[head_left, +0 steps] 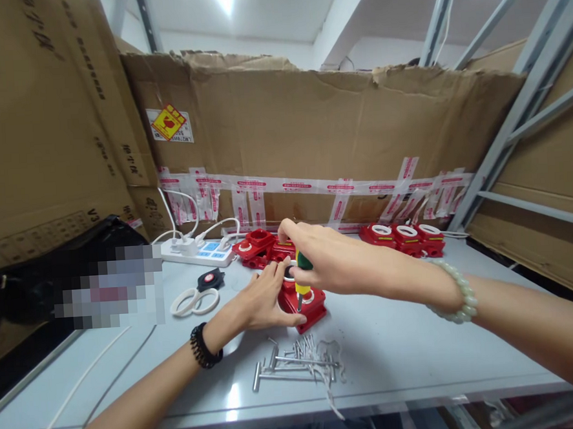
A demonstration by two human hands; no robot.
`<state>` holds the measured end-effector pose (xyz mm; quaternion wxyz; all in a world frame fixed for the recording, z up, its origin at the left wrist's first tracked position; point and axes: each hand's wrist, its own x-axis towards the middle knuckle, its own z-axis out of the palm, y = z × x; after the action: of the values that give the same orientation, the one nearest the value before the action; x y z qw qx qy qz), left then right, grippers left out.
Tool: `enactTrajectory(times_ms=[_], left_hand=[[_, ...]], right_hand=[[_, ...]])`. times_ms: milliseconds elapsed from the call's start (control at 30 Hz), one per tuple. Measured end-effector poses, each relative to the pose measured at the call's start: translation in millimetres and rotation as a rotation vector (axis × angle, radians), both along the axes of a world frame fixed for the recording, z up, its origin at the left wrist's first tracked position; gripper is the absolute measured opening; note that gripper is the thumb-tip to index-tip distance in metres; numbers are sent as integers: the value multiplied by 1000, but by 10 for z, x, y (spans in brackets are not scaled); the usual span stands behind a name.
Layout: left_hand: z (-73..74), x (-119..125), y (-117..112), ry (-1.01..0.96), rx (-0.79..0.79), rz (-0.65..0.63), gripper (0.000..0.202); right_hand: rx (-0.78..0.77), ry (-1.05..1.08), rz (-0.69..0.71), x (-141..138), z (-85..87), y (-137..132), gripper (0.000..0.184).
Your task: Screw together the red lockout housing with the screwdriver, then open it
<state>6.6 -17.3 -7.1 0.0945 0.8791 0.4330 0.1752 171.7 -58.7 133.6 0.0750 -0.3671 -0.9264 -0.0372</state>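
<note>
Your left hand [265,300] lies spread flat against a red plastic housing [305,304] at the table's [396,350] centre, bracing it. Your right hand [328,260] grips a green-and-yellow screwdriver [302,279] upright, tip down into the housing. Loose metal pins [295,363] lie nearby.

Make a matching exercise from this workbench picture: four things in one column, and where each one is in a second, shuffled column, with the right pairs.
Things
1. screwdriver
2. metal pins
3. power strip
4. white rings

Places
A. loose pile at the near edge of the table
B. flat on the table, left of the left hand
C. upright in the right hand, tip on the red part
D. far left, by the cardboard wall, cables plugged in

Pairs: 1-C, 2-A, 3-D, 4-B
</note>
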Motion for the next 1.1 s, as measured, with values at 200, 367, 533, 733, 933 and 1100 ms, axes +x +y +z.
enactTrajectory(times_ms=[200, 367, 533, 733, 933, 1100], left_hand=[[15, 18, -8, 75, -18, 55, 97], [-2, 4, -3, 25, -10, 42, 96], [1, -7, 12, 20, -2, 0, 89], [-5, -2, 17, 20, 7, 0, 87], [-25, -6, 21, -8, 23, -23, 84], [-35, -8, 28, -18, 15, -5, 82]], right_hand=[[234, -120, -208, 23, -7, -22, 38], [86, -51, 30, 45, 74, -24, 16], [-3, -44, 25, 10, 44, -35, 17], [28, 3, -33, -12, 22, -14, 10], [-23, 36, -10, 41, 27, -25, 16], [-47, 51, -12, 33, 26, -26, 12]])
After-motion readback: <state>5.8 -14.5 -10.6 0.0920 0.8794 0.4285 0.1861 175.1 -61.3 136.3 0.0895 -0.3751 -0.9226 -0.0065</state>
